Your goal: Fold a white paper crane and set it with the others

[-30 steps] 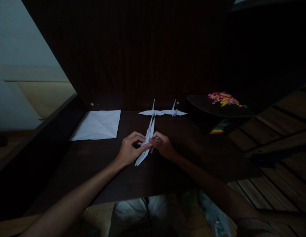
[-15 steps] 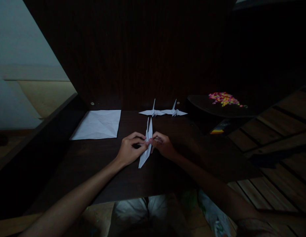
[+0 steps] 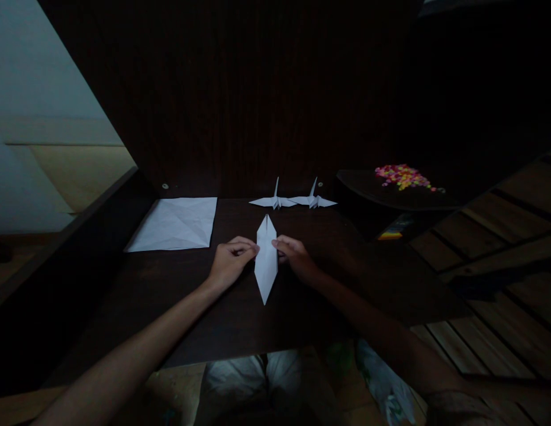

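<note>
A folded white origami paper [image 3: 266, 260], long and pointed at both ends, faces me flat between my hands. A slit runs down from its far tip. My left hand [image 3: 233, 258] pinches its left edge with thumb and fingers. On the opposite edge, my right hand [image 3: 294, 255] grips with the thumb on top and the fingers partly hidden behind. Just beyond stand two finished-looking paper cranes, the left crane [image 3: 276, 202] and the right crane [image 3: 313, 202], their wings touching or overlapping.
A creased white paper sheet [image 3: 175, 223] lies at the left on the dark wooden table [image 3: 204, 331]. Small colourful pieces [image 3: 403, 177] are heaped on a raised dark shelf [image 3: 359, 183] at the right. A dark upright panel [image 3: 239, 94] closes off the back.
The folded paper was narrow and split open between my fingers; now it shows a broad flat face. My hands have moved apart to its two side edges.
</note>
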A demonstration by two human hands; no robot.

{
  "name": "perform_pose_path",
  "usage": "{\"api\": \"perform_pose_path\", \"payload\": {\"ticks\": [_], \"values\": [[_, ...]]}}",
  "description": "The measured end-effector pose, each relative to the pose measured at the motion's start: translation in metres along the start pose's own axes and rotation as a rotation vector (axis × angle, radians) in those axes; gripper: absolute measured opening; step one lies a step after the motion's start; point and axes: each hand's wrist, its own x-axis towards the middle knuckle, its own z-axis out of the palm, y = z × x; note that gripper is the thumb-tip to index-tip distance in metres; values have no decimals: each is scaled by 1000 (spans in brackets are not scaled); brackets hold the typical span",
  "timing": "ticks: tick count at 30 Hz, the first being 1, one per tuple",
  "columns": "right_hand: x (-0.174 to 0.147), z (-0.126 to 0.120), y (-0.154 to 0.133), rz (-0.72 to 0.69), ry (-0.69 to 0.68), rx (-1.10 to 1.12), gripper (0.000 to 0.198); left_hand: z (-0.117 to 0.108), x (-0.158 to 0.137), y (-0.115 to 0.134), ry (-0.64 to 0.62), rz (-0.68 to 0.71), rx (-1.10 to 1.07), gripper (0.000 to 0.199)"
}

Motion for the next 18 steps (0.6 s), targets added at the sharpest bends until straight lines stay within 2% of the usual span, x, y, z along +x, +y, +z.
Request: {"api": "perform_pose_path", "payload": {"ticks": [5, 9, 11, 14, 16, 18], "values": [[-1, 2, 2, 93, -122, 12, 32, 1, -1, -3, 33, -59, -104, 13], [-4, 0, 0, 50, -161, -14, 36, 3, 0, -2, 36, -245, -330, 28], [-5, 0, -2, 29, -164, -31, 36, 4, 1, 1, -14, -368, -432, 35], [-7, -1, -4, 45, -164, -35, 37, 4, 1, 4, -183, -484, -492, 31], [-6, -1, -4, 69, -157, -22, 37, 4, 0, 4, -261, -498, -493, 24], [-5, -2, -3, 87, -154, -12, 37, 5, -1, 4, -274, -476, -491, 18]]}}
